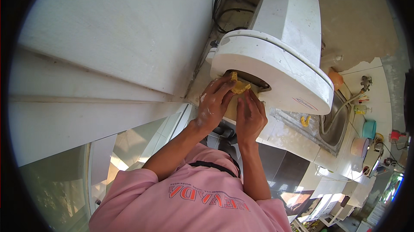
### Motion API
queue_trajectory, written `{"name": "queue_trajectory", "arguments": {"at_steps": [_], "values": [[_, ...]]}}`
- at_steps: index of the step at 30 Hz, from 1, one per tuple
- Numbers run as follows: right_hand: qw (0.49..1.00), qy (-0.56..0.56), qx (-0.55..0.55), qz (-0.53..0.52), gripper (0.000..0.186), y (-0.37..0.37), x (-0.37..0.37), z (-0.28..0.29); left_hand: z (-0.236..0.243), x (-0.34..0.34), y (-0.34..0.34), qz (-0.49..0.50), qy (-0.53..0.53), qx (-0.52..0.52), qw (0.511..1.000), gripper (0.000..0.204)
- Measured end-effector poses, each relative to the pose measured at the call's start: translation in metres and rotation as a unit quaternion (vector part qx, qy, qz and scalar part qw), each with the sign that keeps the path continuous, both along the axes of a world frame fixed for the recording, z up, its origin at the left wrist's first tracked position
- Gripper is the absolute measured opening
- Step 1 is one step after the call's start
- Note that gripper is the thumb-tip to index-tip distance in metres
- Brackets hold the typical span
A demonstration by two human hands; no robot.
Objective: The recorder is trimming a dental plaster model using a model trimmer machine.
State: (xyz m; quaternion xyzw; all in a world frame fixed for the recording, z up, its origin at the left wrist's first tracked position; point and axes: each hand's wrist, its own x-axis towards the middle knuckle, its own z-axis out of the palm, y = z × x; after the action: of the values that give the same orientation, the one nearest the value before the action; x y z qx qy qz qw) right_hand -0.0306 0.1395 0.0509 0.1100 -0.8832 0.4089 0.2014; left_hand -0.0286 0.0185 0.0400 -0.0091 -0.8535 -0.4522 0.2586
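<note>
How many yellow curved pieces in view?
2: one yellow piece between the left hand and right hand; another just left of the sink basin. More may be hidden.

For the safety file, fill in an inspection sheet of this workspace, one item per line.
Surface: tiled counter, with whitish smears near the metal sink.
Job's things: curved yellow piece by the front opening of the white machine; second yellow piece beside the sink bowl.
Clutter: teal container beyond the sink.
Hands: left hand and right hand both hold the curved yellow piece in their fingers.
Cables: black cables left of the machine.
Surroundings: dark floor tiles below.
</note>
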Motion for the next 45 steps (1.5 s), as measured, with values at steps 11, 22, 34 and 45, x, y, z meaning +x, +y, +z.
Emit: {"name": "queue_trajectory", "arguments": {"at_steps": [11, 22, 34, 45], "values": [[0.997, -0.065, -0.042, -0.003, 0.022, 0.002, 0.001, 0.007, 0.009, 0.004, 0.0, -0.009, 0.014, -0.133, 0.991, 0.029], [0.997, -0.067, -0.037, 0.001, 0.026, 0.002, -0.005, 0.004, 0.009, -0.001, 0.004, -0.016, -0.003, -0.107, 0.994, 0.032], [0.997, -0.075, -0.036, 0.002, 0.027, 0.002, -0.007, 0.004, 0.007, -0.002, 0.004, -0.019, -0.005, -0.118, 0.993, 0.032], [0.873, -0.298, -0.385, 0.034, 0.026, -0.004, 0.002, 0.021, 0.014, 0.01, 0.009, 0.003, 0.044, -0.058, 0.997, 0.026]]}}
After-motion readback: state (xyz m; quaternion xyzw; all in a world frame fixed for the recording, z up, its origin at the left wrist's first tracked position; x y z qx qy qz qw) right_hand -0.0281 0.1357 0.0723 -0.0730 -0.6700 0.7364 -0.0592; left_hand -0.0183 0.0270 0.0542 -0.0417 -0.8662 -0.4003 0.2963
